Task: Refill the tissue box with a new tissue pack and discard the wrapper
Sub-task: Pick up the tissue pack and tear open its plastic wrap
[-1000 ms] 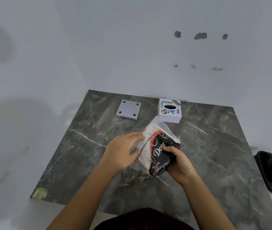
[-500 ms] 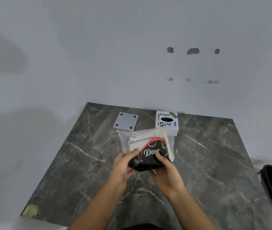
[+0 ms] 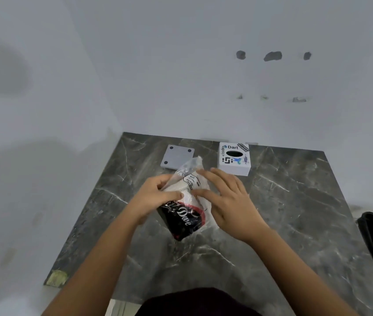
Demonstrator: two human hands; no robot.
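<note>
Now tissue pack (image 3: 184,205) turned upright; left hand (image 3: 156,199) grips it, right hand (image 3: 231,201) flattened, fingers spread.

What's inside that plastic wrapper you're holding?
Through the clear part of the tissue pack wrapper a white stack of tissues shows. The black printed end and both hands, left hand and right hand, hide the rest.

Tissue pack (image 3: 185,201): clear plastic wrapper, black-and-red "Dove" print at its near end, white tissues inside; tilted, over the middle of the tabletop. Tissue box (image 3: 234,161): white, stickered, dark oval slot on top; upright near the far edge.
</note>
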